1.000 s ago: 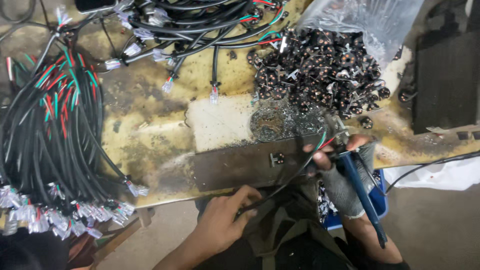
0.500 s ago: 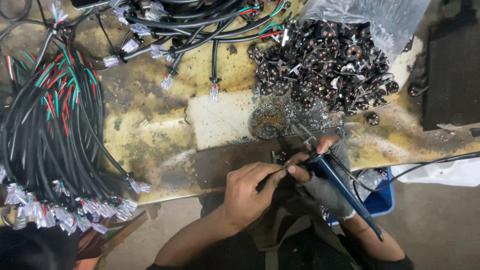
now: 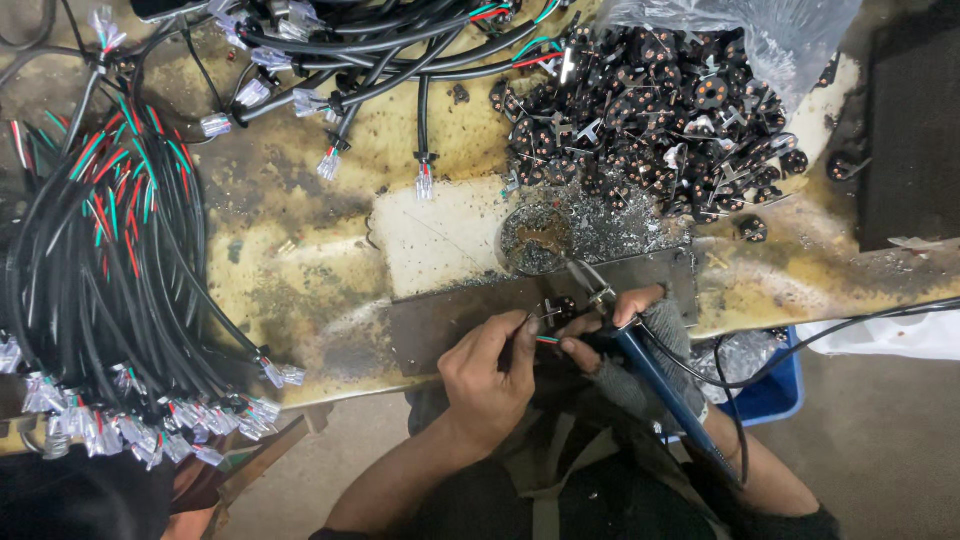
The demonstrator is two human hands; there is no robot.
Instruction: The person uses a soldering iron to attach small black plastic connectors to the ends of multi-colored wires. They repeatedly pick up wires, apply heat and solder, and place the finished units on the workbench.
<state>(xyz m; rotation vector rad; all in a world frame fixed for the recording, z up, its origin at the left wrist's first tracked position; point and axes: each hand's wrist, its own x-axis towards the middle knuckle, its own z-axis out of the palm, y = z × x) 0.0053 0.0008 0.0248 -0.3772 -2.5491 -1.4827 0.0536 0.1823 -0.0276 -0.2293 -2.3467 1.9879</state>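
At the near edge of a stained, scorched workbench (image 3: 300, 270), the left hand (image 3: 490, 365) pinches a thin black cable (image 3: 545, 340) by its stripped coloured leads; the gloved right hand (image 3: 640, 330) is closed around a blue-handled soldering iron (image 3: 655, 375). The cable looks light and limp, best gripped just behind its fragile leads. Loose connectors (image 3: 650, 110) crowd the far edge.

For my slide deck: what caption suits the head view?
Left hand pinches coloured wire ends while gloved right hand applies blue-handled soldering iron.
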